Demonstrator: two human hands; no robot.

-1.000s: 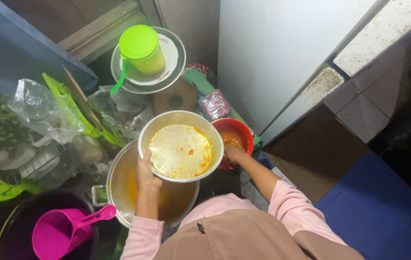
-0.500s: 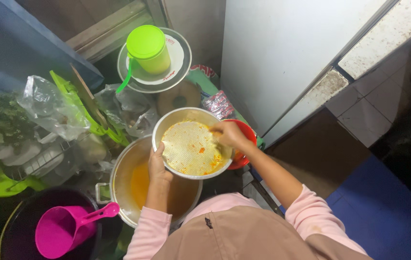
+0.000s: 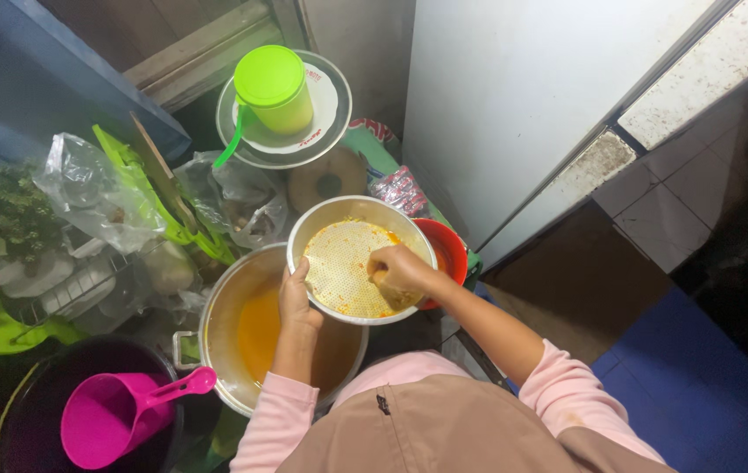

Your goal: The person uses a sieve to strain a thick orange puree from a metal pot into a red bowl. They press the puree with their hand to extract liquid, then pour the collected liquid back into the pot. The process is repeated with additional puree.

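I hold the metal strainer by its rim with my left hand, fingers clenched on the edge, so it sits tilted over the big steel pot; that way whatever drips through lands in the orange liquid below. My right hand is down inside the strainer, fingers curled against the perforated bottom where orange pulp clings. I cannot tell whether they grip anything or just press on the mesh. A red bowl sits just behind the strainer, partly hidden by it, close enough to reach.

Everything seems to stand on the floor of a cramped, dim corner. To my left are plastic bags of greens and a green rack. A dark bucket holds a pink scoop. Further back, a lime-green lidded jug rests on stacked plates. A white wall panel and tiled ledge close the right side, with blue floor beneath.
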